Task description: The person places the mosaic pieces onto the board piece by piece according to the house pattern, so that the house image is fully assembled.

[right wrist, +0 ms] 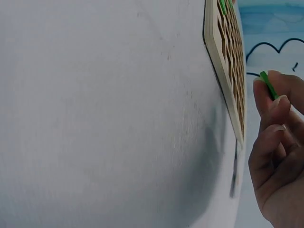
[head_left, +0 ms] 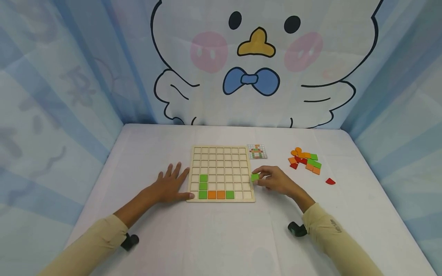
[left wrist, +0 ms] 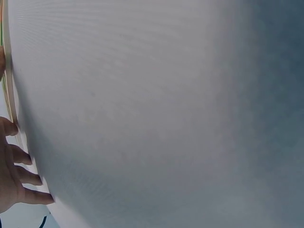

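All of left hand (head_left: 170,188) spread, holding nothing, thumb touching left edge of grid board (head_left: 221,171). Four green tiles (head_left: 203,186), two orange tiles (head_left: 211,194) in lower cells. Card (head_left: 257,151) just beside board. Right hand (head_left: 277,180): grip pinching green square (head_left: 254,177) at board's right edge. Farther right on table (head_left: 221,237): pile of coloured pieces (head_left: 314,164), red piece (head_left: 330,181) apart.

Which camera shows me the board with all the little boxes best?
The head view. It looks down on the board, so nearly all its boxes show. The right wrist view shows part of it at a steep slant; the left wrist view catches just a thin strip along its edge.
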A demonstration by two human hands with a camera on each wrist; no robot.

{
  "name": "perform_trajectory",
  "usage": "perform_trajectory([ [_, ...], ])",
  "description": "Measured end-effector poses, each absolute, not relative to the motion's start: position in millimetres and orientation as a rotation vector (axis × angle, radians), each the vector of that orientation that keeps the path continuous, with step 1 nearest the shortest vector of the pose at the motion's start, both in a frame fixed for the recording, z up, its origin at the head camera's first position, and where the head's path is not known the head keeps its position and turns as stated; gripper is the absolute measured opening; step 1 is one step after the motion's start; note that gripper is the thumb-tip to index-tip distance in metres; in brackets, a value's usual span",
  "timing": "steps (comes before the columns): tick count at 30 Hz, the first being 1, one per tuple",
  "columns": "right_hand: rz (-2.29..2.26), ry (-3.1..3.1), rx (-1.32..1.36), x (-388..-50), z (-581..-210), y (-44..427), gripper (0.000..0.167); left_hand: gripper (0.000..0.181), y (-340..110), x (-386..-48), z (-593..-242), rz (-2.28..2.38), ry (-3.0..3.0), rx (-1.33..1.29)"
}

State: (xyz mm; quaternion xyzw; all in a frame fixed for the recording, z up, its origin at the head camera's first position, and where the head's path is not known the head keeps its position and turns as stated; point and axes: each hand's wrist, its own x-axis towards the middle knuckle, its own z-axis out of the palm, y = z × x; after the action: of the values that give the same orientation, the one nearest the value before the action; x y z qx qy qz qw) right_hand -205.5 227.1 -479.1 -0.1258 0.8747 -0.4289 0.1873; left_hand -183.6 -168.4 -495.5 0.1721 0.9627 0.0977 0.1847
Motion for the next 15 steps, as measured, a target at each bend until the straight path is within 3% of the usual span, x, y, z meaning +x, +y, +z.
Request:
perform_trajectory([
  [15, -1.283, 2.395, -0.496, -201.5, -486.4, 188.0, 0.033, 0.108, -168.0, -184.7, -495.9, 0.277, 2.701, 0.471],
])
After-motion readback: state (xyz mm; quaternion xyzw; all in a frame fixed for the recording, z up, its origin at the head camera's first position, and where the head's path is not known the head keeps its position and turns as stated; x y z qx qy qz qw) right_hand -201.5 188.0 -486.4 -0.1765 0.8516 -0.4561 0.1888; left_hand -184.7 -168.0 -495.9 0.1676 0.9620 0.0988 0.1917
